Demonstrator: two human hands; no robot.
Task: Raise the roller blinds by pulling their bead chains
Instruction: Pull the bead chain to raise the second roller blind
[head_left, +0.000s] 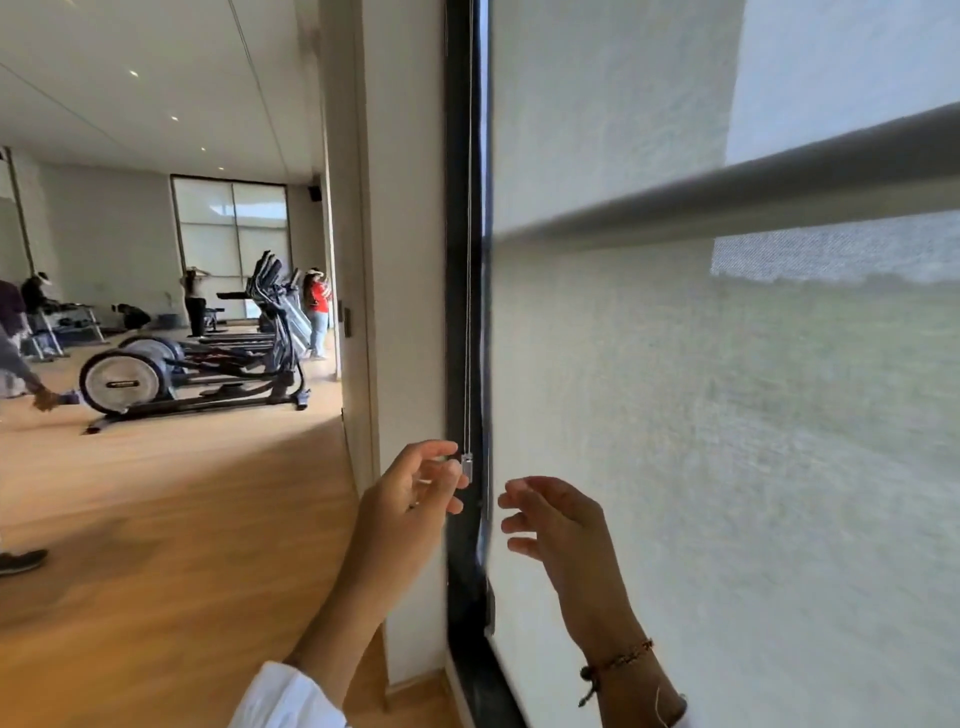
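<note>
Bead chain (469, 260) hangs as a thin vertical line down the dark window frame (460, 312), just left of the roller blind (675, 415), and in the head view, the only view given, its long axis runs straight up and down, ending in a small pale connector (466, 466) at the bottom of the loop. The blind's fabric covers the window from above the top edge of the view to below the hands, so by my judgement the raising is not yet under way here. The left hand (410, 499) sits just left of that connector, its fingers (441, 451) loosely curled and parted, the tips very near the connector; I cannot tell whether they touch it, and they do not appear closed on it. The right hand (556, 525) is lower and to the right, in front of the blind fabric, fingers spread and holding nothing, with a beaded bracelet (618, 662) at the wrist. The left hand is the nearer of the 2, and the chain lies slightly to its right, so a short pinch rightward then a straight downward pull along the chain's axis looks like the likely call. Exercise machines (208, 358) stand well apart across the wooden floor (182, 519).
</note>
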